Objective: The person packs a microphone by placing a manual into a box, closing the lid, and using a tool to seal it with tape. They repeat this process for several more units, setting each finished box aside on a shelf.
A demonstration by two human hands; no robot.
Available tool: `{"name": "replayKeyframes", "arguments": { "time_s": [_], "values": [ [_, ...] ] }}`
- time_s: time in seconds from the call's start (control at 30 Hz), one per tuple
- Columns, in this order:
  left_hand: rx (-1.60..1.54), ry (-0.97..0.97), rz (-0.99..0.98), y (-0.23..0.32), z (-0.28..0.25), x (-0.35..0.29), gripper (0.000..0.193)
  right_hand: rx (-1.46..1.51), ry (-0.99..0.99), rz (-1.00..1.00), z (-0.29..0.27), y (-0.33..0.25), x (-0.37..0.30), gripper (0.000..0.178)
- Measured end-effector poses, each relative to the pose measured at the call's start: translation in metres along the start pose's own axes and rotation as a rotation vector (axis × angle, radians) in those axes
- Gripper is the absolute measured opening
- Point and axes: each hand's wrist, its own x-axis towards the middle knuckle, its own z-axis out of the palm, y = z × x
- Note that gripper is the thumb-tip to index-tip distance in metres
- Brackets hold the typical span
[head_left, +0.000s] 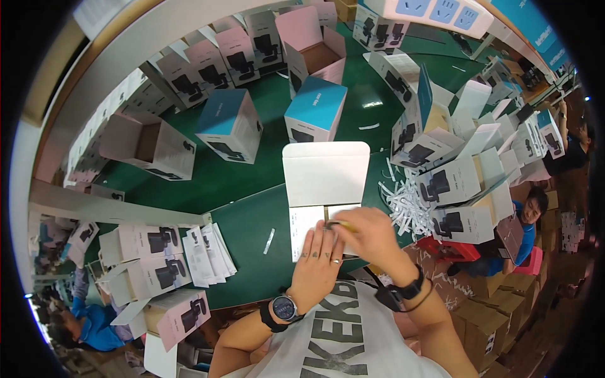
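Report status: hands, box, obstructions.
Left hand flat on white box; lid raised. Right hand gripping small yellowish item. Paper shreds right of box, none seen atop.

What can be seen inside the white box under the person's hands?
Only a narrow brownish strip shows between the inner flaps of the white box. Those flaps, the left hand and the right hand cover the rest; contents cannot be seen.

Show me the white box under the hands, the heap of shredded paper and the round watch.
White box (pixel 326 176): head view, on its raised lid.
Shredded paper (pixel 408 205): head view, middle of the heap.
Round watch (pixel 283 307): head view, on its dial.
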Motion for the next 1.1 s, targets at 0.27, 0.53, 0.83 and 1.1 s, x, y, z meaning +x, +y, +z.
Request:
{"name": "replayKeyframes", "arguments": {
  "time_s": [0.27, 0.53, 0.83, 1.1],
  "values": [
    [-0.040, 0.042, 0.029, -0.008, 0.013, -0.009, 0.053, -0.139, 0.059, -0.172, 0.058, -0.006, 0.035, 0.008],
    [-0.148, -0.019, -0.026, -0.008, 0.020, -0.016, 0.048, -0.003, -0.150, -0.252, 0.061, -0.015, 0.045, 0.018],
    [-0.067, 0.105, 0.039, -0.013, 0.005, -0.006, 0.057, -0.007, -0.096, 0.350, -0.064, -0.002, 0.012, 0.028],
    [-0.215, 0.022, 0.060, -0.026, -0.018, -0.002, 0.071, 0.255, 0.151, 0.265, -0.026, 0.026, 0.046, 0.042]
  ]
}}
